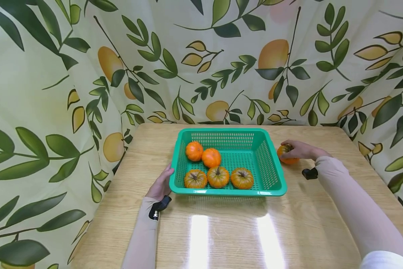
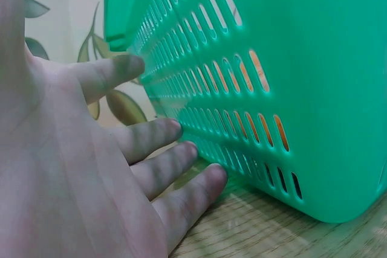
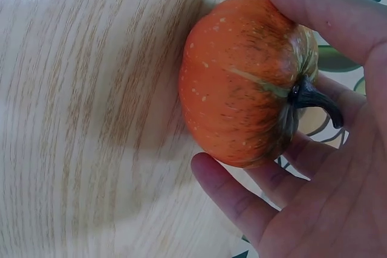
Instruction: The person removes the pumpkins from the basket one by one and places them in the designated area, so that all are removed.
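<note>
A small orange pumpkin [image 3: 242,83] with a dark curved stem is on the table just right of the basket. My right hand [image 1: 301,150] grips it, thumb on one side and fingers curled round the other in the right wrist view. At the left end of the green plastic basket [image 1: 278,186], my left hand [image 1: 161,185] has its fingers spread and nearly straight, fingertips right at the slotted wall in the left wrist view. Inside the basket, two bright orange pumpkins [image 1: 211,157] lie at the back left. Three ribbed yellow-orange pumpkins [image 1: 218,176] line the front side.
The light wooden table [image 1: 235,235] carries the basket and reflects two bright light strips near its front. A leaf-and-fruit patterned curtain [image 1: 201,56] hangs behind the table and along both sides. Black wrist devices [image 1: 160,206] sit at both cuffs.
</note>
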`<state>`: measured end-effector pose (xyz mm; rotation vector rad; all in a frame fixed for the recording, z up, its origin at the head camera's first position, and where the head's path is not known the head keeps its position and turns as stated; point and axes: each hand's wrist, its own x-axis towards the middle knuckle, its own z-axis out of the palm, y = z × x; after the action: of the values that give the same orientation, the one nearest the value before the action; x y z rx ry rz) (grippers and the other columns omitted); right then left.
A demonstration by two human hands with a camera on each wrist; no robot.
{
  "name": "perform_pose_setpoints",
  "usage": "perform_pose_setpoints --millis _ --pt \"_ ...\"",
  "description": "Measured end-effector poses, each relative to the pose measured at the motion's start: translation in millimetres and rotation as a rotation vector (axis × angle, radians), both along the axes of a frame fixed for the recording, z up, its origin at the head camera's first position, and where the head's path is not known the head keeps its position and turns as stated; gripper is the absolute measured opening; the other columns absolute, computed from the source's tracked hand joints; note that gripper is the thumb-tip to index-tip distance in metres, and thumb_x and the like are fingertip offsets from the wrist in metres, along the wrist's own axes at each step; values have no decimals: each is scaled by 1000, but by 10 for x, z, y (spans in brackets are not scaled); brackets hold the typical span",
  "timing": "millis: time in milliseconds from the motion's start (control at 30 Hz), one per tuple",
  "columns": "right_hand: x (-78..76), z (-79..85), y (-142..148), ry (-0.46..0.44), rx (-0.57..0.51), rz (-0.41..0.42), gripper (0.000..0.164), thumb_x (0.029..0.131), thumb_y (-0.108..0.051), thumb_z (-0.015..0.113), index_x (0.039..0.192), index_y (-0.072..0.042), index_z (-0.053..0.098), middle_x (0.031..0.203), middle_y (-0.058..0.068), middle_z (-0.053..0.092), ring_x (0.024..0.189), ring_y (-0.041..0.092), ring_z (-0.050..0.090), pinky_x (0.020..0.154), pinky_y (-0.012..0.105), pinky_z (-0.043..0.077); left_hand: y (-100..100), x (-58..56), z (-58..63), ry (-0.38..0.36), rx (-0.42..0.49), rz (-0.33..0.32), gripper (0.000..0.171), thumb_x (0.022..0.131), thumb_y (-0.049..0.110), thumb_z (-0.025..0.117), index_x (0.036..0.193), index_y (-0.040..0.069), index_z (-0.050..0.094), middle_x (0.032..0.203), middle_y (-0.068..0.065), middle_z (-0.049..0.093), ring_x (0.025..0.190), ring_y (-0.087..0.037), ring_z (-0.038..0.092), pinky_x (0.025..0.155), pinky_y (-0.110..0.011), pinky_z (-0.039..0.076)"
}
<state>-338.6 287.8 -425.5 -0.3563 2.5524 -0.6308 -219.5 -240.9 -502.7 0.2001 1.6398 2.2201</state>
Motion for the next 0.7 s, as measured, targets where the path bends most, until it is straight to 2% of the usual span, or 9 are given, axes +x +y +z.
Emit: perform_pose_setpoints --millis 167,400,567,700 --pt "7 -15 -17 -25 -12 -11 79 98 -34 64 151 10 26 145 41 37 129 53 41 109 71 32 -7 11 -39 -6 -4 15 76 97 39 41 164 26 7 170 -10 13 154 -36 13 122 -64 4" --pt "30 -11 -37 -47 21 -20 79 97 -41 62 151 7 30 148 39 35 131 53 38 109 71 32 -15 43 -47 -4 -31 -1 77 97 40 39 164 22 5 170 -10 12 154 -34 12 123 -59 3" --pt "5 55 -69 52 80 -16 74 96 -41 63 148 6 38 147 44 31 131 61 32 106 75 31 -9 27 -44 15 -31 -6 76 97 39 39 164 23 9 170 -10 15 153 -33 15 123 -57 6" --pt "-47 202 -130 157 76 -8 70 98 -41 60 147 6 40 149 44 31 134 63 29 108 75 28 -16 -4 -31 20 -17 -7 75 98 38 40 164 22 9 170 -9 15 153 -32 16 123 -56 5"
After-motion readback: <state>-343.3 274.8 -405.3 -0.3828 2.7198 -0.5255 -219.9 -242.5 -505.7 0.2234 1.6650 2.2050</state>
